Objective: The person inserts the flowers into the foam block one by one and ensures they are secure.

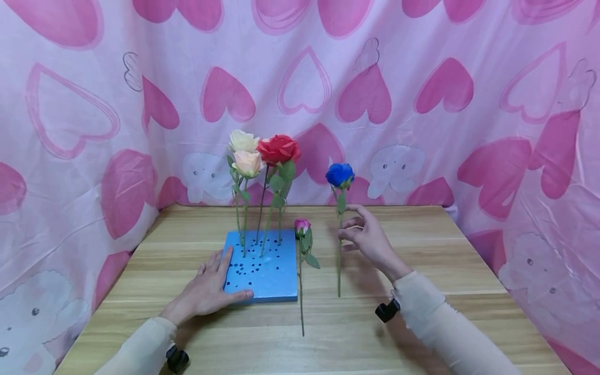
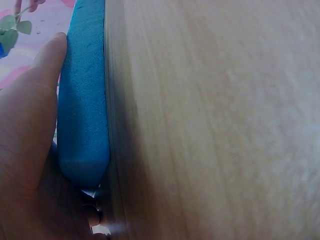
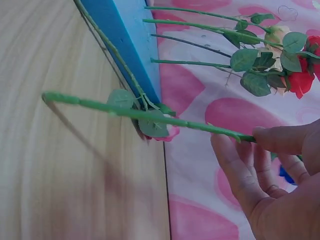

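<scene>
My right hand [image 1: 367,237] pinches the green stem of a blue rose [image 1: 340,175] between thumb and fingers, right of the board. The rose stands upright, bloom on top; in the right wrist view the stem's lower end meets its shadow at the tabletop. My left hand [image 1: 208,286] rests on the left edge of a blue foam board [image 1: 274,281] pierced with many holes, thumb along its front corner. Stuck upright in the board are a cream rose [image 1: 242,140], a peach rose [image 1: 247,163] and a red rose [image 1: 279,149].
A pink rose [image 1: 302,225] lies on the wooden table [image 1: 403,344] between the board and the blue rose, its stem toward me. A pink curtain with hearts [image 1: 365,94] hangs behind the table and at both sides.
</scene>
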Available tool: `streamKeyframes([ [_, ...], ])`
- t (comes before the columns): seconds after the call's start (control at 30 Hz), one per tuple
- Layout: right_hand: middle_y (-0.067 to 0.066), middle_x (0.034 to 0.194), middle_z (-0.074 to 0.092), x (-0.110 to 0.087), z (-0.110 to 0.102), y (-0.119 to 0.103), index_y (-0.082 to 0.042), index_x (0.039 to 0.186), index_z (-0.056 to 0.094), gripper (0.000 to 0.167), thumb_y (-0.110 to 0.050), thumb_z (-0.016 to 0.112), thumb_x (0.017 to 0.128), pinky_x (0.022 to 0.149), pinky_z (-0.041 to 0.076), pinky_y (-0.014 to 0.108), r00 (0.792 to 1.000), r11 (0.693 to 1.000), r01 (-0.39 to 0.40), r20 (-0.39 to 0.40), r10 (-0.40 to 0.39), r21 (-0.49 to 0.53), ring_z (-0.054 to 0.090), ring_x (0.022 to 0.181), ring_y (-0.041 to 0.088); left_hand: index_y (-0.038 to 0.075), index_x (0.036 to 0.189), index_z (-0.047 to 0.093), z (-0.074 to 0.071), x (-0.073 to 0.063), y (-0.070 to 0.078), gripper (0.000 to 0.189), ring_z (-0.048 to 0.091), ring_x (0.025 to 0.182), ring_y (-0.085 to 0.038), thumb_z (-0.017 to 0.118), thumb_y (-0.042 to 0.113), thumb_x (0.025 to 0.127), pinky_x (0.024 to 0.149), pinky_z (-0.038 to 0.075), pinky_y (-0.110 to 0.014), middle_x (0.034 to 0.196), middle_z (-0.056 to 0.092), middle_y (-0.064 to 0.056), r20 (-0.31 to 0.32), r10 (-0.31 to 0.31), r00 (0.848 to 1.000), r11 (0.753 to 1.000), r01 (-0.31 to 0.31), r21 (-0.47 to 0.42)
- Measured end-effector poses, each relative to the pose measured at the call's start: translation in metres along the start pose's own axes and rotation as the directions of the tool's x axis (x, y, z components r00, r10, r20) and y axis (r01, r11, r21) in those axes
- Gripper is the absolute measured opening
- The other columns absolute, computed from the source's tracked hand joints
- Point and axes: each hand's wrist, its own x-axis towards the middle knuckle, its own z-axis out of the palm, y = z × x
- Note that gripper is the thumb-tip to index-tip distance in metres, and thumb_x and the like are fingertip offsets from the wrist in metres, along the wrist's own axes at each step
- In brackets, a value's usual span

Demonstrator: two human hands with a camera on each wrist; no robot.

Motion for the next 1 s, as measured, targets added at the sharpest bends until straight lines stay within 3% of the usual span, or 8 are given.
streamKeyframes([
  [0.37, 0.031, 0.123, 0.065, 0.01, 0.003, -0.016, -0.006, 0.148, 0.061, 0.05, 0.008, 0.074, 0.102, 0.082, 0.07, 0.054, 0.987, 0.988, 0.153, -0.052, -0.153, -0.001, 0.078, 0.097, 0.023, 0.006, 0.179, 0.004, 0.001, -0.001, 0.0, 0.139, 0.012, 0.168, -0.056, 0.068, 0.089, 0.089, 0.132, 0.009, -0.078, 0.18, 0.014, -0.036, 0.011, -0.017, 1.0, 1.0, 0.017, 0.0],
  [0.53, 0.025, 0.122, 0.069, 0.014, 0.01, -0.025, -0.01, 0.151, 0.061, 0.052, 0.005, 0.074, 0.103, 0.085, 0.07, 0.053, 0.974, 0.975, 0.223, -0.036, -0.222, 0.02, 0.077, 0.1, 0.028, 0.006, 0.179, 0.004, 0.001, 0.0, 0.0, 0.139, 0.012, 0.168, -0.056, 0.068, 0.089, 0.088, 0.132, 0.009, -0.078, 0.18, 0.015, -0.036, 0.001, -0.011, 1.0, 1.0, 0.011, 0.001],
  [0.7, 0.017, 0.118, 0.071, 0.019, 0.021, -0.032, -0.01, 0.153, 0.061, 0.054, 0.006, 0.074, 0.103, 0.086, 0.07, 0.052, 0.966, 0.964, 0.258, -0.02, -0.257, 0.059, 0.077, 0.102, 0.029, 0.006, 0.179, 0.004, 0.002, 0.0, -0.001, 0.139, 0.013, 0.168, -0.056, 0.068, 0.09, 0.088, 0.132, 0.009, -0.078, 0.18, 0.015, -0.036, 0.002, -0.015, 1.0, 1.0, 0.015, 0.003],
  [0.87, 0.018, 0.119, 0.071, 0.024, 0.035, -0.04, -0.01, 0.152, 0.061, 0.052, 0.007, 0.073, 0.104, 0.087, 0.069, 0.053, 0.961, 0.957, 0.276, -0.016, -0.276, 0.093, 0.076, 0.107, 0.04, 0.008, 0.18, 0.003, 0.002, 0.001, -0.001, 0.139, 0.012, 0.168, -0.055, 0.067, 0.091, 0.088, 0.132, 0.009, -0.078, 0.181, 0.014, -0.036, 0.006, -0.021, 1.0, 1.0, 0.021, 0.008],
  [1.0, 0.02, 0.12, 0.071, 0.028, 0.046, -0.044, -0.013, 0.154, 0.06, 0.054, 0.006, 0.072, 0.105, 0.088, 0.068, 0.056, 0.955, 0.948, 0.295, -0.005, -0.297, 0.118, 0.076, 0.108, 0.04, 0.008, 0.18, 0.003, 0.002, 0.001, -0.001, 0.139, 0.012, 0.168, -0.055, 0.066, 0.091, 0.088, 0.132, 0.009, -0.077, 0.181, 0.013, -0.035, 0.009, -0.024, 1.0, 1.0, 0.024, 0.011],
])
